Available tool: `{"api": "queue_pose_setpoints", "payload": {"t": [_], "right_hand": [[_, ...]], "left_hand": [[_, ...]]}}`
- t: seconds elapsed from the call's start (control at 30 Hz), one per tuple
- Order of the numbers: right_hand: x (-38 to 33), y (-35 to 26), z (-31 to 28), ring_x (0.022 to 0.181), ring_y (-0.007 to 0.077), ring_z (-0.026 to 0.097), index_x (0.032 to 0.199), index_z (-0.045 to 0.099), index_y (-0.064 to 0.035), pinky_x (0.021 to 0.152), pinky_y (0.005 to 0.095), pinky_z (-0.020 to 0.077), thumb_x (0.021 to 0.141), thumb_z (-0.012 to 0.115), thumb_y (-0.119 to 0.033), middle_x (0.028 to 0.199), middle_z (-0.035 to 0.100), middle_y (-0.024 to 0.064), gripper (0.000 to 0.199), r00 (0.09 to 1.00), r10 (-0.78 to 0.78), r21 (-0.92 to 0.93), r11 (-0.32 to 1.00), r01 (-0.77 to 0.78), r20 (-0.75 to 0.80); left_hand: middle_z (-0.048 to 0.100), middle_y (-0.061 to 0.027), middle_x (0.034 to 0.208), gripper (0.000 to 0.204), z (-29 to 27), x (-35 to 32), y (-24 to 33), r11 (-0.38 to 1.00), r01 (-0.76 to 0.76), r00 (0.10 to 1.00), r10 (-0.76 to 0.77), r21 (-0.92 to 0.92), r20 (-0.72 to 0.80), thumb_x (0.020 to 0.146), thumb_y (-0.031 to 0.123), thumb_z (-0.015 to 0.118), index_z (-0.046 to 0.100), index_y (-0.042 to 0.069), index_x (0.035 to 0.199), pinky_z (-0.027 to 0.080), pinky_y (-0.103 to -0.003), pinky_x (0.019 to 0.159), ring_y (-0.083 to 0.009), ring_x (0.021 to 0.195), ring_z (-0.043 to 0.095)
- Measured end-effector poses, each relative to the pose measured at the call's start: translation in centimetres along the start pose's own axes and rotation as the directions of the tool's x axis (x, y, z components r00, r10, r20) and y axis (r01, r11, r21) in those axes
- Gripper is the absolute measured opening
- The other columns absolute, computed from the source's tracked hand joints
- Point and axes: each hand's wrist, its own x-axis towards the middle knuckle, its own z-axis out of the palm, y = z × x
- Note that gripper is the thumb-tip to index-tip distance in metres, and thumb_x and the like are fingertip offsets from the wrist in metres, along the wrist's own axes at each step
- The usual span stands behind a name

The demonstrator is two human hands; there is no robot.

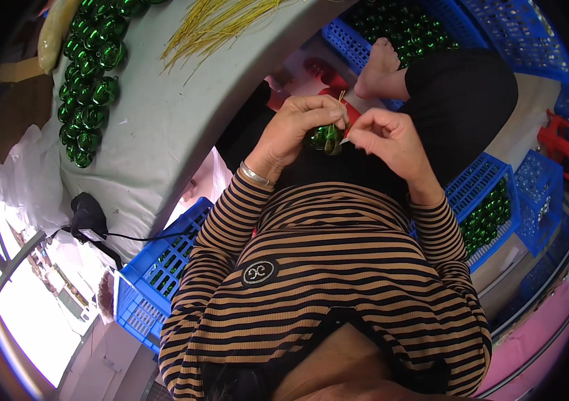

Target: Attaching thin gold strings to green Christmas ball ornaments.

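Just above my lap, my left hand [302,120] is closed with its thumb and fingertips pinching a gold cord [342,97]. Shiny green ball ornaments [320,138] hang below those fingers, partly hidden by the hand. To their right, my right hand [391,137] has its thumb and forefinger pressed together. A small pale, pointed piece [345,141] shows at its fingertips, too small to name. The two hands nearly meet over the ornaments.
A cloth-covered table [157,127] at the left bears a long cluster of green balls [90,93] and a bundle of gold cords [214,30]. Blue crates [134,294] with green balls stand around me. A red plastic stool [560,146] is at the right. A black cable [144,236] crosses a crate.
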Motion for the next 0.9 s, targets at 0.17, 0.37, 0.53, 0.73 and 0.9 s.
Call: {"api": "queue_pose_setpoints", "payload": {"t": [0.17, 0.37, 0.53, 0.73, 0.9], "right_hand": [[0.9, -2.9, -0.7, 0.067, 0.0073, 0.057, 0.092, 0.064, 0.0017, 0.055, 0.0179, 0.0436, 0.079, 0.063, 0.003, 0.08, 0.063, 0.0036, 0.013, 0.934, -0.353, -0.345, 0.872, 0.346, 0.045], [2.6, -3.2, -1.1, 0.068, 0.0168, 0.06, 0.095, 0.064, -0.0013, 0.062, 0.0236, 0.0476, 0.076, 0.066, 0.001, 0.081, 0.063, 0.0078, 0.019, 0.74, -0.563, -0.47, 0.574, 0.67, 0.369], [2.1, -3.1, -1.6, 0.066, 0.0191, 0.059, 0.092, 0.064, 0.0004, 0.06, 0.0248, 0.0464, 0.079, 0.064, 0.0, 0.077, 0.062, 0.0082, 0.013, 0.756, -0.538, -0.42, 0.628, 0.654, 0.372], [0.3, -2.9, -3.0, 0.063, 0.012, 0.054, 0.09, 0.063, 0.0034, 0.056, 0.0236, 0.043, 0.084, 0.058, -0.001, 0.071, 0.059, 0.0022, 0.009, 0.978, 0.054, 0.057, 0.996, -0.066, 0.201], [1.3, -1.7, -0.5, 0.062, 0.0118, 0.051, 0.088, 0.061, 0.0038, 0.056, 0.024, 0.0426, 0.085, 0.057, -0.002, 0.07, 0.056, 0.0018, 0.008, 0.988, -0.156, -0.063, 0.986, 0.155, -0.004]], "left_hand": [[0.062, -0.011, 0.08, 0.021, -0.4, -0.4, 0.3, 0.996, 0.092, 0.989, -0.091, -0.006, 0.114, 0.08, 0.015, 0.06, 0.064, -0.003, 0.071, 0.044, -0.028, 0.076, -0.0184, 0.08, 0.057], [0.062, -0.0124, 0.079, 0.021, 0.0, -0.7, 0.5, 0.987, 0.156, 0.975, -0.158, 0.024, 0.159, 0.079, 0.014, 0.06, 0.062, -0.003, 0.069, 0.045, -0.028, 0.077, -0.0205, 0.083, 0.058], [0.062, -0.0124, 0.083, 0.021, -0.1, -0.5, 0.3, 0.986, 0.136, 0.958, -0.108, -0.093, 0.265, 0.083, 0.016, 0.058, 0.063, -0.003, 0.075, 0.045, -0.029, 0.079, -0.0203, 0.088, 0.058], [0.061, -0.0098, 0.093, 0.023, -0.3, -0.2, -0.2, 0.955, 0.12, 0.993, -0.111, -0.273, 0.048, 0.09, 0.018, 0.056, 0.063, -0.004, 0.087, 0.044, -0.029, 0.084, -0.0163, 0.091, 0.056], [0.06, -0.0064, 0.096, 0.02, -0.2, 0.2, -1.5, 0.999, -0.005, 0.999, 0.003, 0.052, 0.039, 0.088, 0.017, 0.059, 0.064, -0.002, 0.087, 0.043, -0.028, 0.085, -0.0136, 0.092, 0.055]]}}
